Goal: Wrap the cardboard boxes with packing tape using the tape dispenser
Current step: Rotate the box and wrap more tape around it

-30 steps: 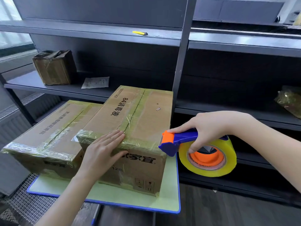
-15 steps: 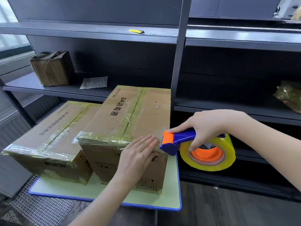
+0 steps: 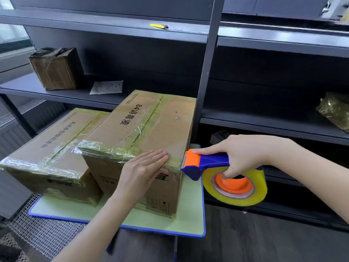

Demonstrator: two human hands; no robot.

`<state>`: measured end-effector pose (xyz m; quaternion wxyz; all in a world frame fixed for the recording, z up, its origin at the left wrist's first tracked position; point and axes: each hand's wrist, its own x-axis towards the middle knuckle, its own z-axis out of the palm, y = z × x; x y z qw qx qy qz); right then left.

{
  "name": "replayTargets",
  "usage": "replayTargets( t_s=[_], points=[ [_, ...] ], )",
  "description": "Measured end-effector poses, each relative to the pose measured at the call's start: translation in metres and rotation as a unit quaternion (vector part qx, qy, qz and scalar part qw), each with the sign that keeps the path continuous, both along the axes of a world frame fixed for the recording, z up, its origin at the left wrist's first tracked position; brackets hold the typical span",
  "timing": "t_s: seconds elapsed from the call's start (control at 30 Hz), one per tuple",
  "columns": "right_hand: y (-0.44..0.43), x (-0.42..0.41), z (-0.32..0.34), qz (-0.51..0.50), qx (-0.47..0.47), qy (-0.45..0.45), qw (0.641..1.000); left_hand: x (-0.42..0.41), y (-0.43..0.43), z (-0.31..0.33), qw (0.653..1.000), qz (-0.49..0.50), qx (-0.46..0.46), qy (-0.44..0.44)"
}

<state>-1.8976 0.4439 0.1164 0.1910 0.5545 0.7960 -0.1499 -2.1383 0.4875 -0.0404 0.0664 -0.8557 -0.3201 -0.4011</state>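
Head view: the tall cardboard box stands on the surface, its long axis running away from me. My left hand lies flat on the box's near top edge, fingers straight, pressing the tape band and holding nothing. My right hand is curled round the handle of the tape dispenser, index finger stretched along its orange head. This head touches the box's near right corner, so the dispenser lies just right of the box. I judge the coming move starts from this corner, a cut or a turn onto the right side.
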Motion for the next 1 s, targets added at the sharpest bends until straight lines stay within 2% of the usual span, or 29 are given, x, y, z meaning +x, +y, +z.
replayTargets(
  t_s=[0.33, 0.53, 0.73, 0.87, 1.0],
  points=[
    [-0.011, 0.024, -0.004, -0.019, -0.017, 0.014, 1.0, -0.003, -0.001, 0.003, 1.0, -0.002, -0.012, 0.003],
    [-0.011, 0.024, -0.008, 0.018, 0.008, -0.058, 0.998, -0.003, -0.002, 0.008, 0.999, 0.016, -0.034, 0.03],
    [-0.004, 0.01, -0.019, 0.023, -0.021, -0.069, 0.997, 0.006, -0.011, 0.01, 0.996, 0.049, -0.003, 0.08],
    [0.002, 0.003, -0.026, 0.024, -0.039, -0.065, 0.997, 0.018, -0.017, 0.011, 0.993, -0.008, -0.027, 0.118],
    [0.013, -0.003, -0.034, 0.035, -0.044, -0.074, 0.996, 0.025, -0.025, 0.02, 0.989, -0.03, -0.099, 0.101]
  ],
)
